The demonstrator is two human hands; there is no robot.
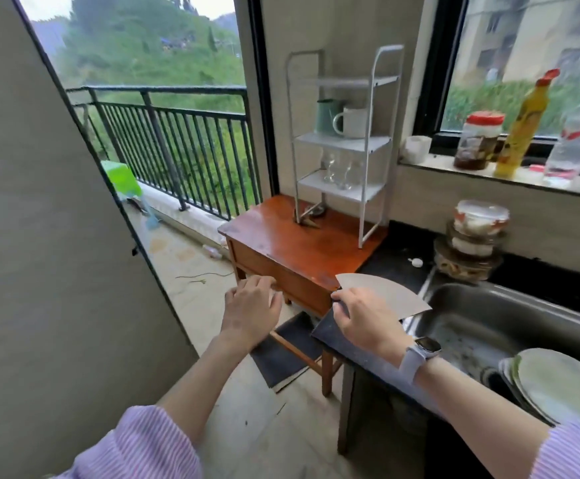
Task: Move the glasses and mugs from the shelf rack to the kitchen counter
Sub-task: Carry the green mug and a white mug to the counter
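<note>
Striped lilac sleeves [136,444] are seen lowest in the head view, both forearms stretched forward. Left hand [252,305] is held loosely spread and bare over the floor by the wooden table [281,243], nothing gripped. Right hand [364,316], smartwatch [427,345] on its wrist, is pinched on a fan-shaped grey card [382,292] at the corner of the dark kitchen counter [399,264]. Steel sink [489,316] beside it is loaded with stacked plates [558,385] at the near right. White shelf rack [344,140] is stood on the table: a green mug [325,115] and a white mug [352,122] are kept on the middle tier, clear glasses [340,169] on the tier below, count not readable; top tier holds nothing. Stacked lidded containers [471,236] with food are set on the counter behind the sink. Window sill [437,164] holds a red-lidded jar [478,140] of dark contents, a yellow bottle [523,126] and a clear bottle [572,146]
</note>
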